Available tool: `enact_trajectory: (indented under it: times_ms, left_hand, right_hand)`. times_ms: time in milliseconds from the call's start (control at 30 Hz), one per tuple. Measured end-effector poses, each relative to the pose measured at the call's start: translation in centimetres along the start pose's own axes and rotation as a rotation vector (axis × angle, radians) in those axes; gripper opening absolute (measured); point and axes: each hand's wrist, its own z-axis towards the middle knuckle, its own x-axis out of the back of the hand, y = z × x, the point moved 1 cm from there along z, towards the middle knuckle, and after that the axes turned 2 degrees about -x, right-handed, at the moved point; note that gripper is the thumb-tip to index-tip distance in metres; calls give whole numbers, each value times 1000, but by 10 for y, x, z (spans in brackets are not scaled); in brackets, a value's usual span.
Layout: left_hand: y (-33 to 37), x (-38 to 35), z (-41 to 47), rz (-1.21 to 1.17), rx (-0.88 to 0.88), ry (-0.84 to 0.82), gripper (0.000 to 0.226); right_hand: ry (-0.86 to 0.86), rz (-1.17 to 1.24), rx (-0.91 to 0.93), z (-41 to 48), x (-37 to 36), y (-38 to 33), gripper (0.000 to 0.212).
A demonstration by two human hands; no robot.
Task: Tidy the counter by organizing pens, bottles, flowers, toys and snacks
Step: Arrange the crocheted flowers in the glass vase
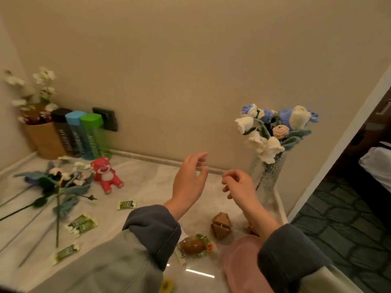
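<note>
Centrally, the left hand (190,178) and the right hand (239,185) hover side by side above the worktop (148,187), near its rear edge, touching nothing. The left fingers (196,158) are apart and relaxed. The right fingers (231,176) are loosely curled, thumb close to forefinger, with nothing seen between them.

Rear right corner: a glass vase (267,178) holds knitted flowers (273,127) upright, presumably so that the stems stand together clear of the working area.

Rear left corner: a black bottle (62,132), a blue bottle (77,134) and a green bottle (93,136) stand in a close row against the wall, just beside a brown paper pot (42,138) of white blossoms. This group appears already sorted.

Left side: loose knitted stems (59,182) lie flat in a heap. A red bear toy (105,174) sits just beside them, in front of the bottles.

Front left: green snack packets (82,224) lie scattered and apart.

Front edge, between the two sleeves: a wrapped snack (194,245), a wooden puzzle toy (221,225) and a pink object (243,261) of unclear kind.

No pens are in view. With the empty hands so near the vase, the flower step seems to be the one in hand. The heap of loose stems, well apart to the left, is the likely next load, while the toys and snacks look unsorted.
</note>
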Motion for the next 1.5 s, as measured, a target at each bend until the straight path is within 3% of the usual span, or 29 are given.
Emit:
enact_trajectory:
  times_ms: [233, 500, 733, 933, 1167, 1333, 1500]
  left_hand:
    - [-62, 92, -15, -78, 254, 143, 31]
    - [-137, 215, -40, 30, 453, 278, 27]
    - [-200, 287, -72, 374, 616, 226, 36]
    - [-245, 304, -88, 325, 761, 66, 45]
    - [-273, 304, -88, 212, 734, -33, 15]
    - [-281, 313, -81, 105, 719, 43, 5]
    - [-285, 333, -67, -11, 679, 183, 10]
  right_hand:
    - [-170, 41, 42, 0, -93, -47, 14]
    - [-379, 55, 58, -4, -223, -95, 13]
    - [-535, -5, 39, -16, -317, -101, 15]
    - [-639, -129, -57, -20, -382, -88, 18]
    - [-615, -157, -140, -20, -429, -78, 18]
    - [-432, -133, -132, -14, -441, -70, 16]
    - [-319, -267, 38, -8, -450, -67, 13]
